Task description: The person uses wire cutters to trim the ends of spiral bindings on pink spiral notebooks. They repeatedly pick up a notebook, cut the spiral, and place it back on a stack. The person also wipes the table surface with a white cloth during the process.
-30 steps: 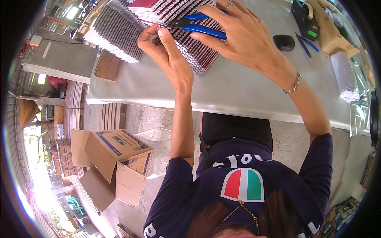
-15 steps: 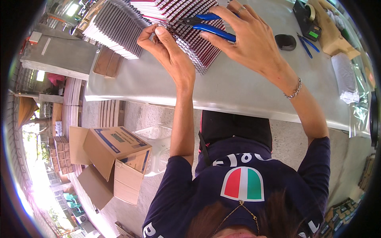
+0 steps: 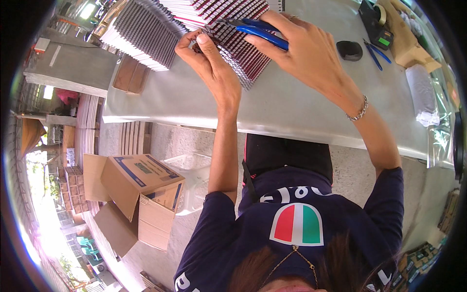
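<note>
A stack of spiral-bound notebooks point(image 3: 248, 61), with dark red covers and white page edges, stands at the top middle of the table. At its near left corner is my left hand point(image 3: 214, 68), thumb and forefinger pinched together; small dark bits show at the fingertips, too small to make out. My right hand point(image 3: 309, 51) grips blue-handled cutting pliers point(image 3: 265, 36) over the stack. Their dark jaws point left, just above my left fingertips. Left of it stands a second stack of notebooks point(image 3: 141, 36) with dark coils.
On the table's point(image 3: 301, 107) right lie another pair of blue-handled pliers point(image 3: 375, 56), a black rounded object point(image 3: 349, 50), a tape dispenser point(image 3: 377, 27) and a plastic-wrapped roll point(image 3: 422, 95). An open carton point(image 3: 146, 177) and a clear plastic bin point(image 3: 194, 170) are on the floor at left.
The pliers' handles have come closer together, and their jaws have lifted slightly off my left fingertips. My left hand has shifted a little to the right.
</note>
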Demonstrator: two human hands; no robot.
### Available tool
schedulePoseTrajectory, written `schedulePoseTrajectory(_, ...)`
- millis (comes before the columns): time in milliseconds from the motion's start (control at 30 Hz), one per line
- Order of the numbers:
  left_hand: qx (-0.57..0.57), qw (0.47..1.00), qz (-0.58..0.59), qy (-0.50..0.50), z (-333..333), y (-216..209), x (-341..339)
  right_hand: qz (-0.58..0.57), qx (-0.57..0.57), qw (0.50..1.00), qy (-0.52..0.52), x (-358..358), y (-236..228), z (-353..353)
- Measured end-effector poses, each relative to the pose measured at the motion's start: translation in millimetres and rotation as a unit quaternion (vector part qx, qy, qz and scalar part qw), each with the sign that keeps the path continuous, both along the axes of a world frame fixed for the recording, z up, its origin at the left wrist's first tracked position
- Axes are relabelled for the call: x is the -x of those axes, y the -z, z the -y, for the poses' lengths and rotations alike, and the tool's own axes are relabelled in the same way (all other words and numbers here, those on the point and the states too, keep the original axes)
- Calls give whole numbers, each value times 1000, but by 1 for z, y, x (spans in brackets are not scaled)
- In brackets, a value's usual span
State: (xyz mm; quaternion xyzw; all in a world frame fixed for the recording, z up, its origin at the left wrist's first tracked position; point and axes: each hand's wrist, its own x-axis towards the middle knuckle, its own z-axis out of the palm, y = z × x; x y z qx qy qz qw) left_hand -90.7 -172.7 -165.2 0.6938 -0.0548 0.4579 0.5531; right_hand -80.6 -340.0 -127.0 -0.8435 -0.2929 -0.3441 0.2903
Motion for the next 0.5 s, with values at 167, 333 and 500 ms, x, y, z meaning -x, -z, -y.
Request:
schedulePoseTrajectory(167,41,998,50,-18,6,0,-3,-28,61,997,-27,3,-9,6)
schedulePoseTrajectory(333,16,999,23,20,1,12,-4,-74,54,994,-57,0,-11,-2)
schedulePoseTrajectory(500,-5,1000,5,-8,1,12,-4,47,24,999,-7,-3,0,-7)
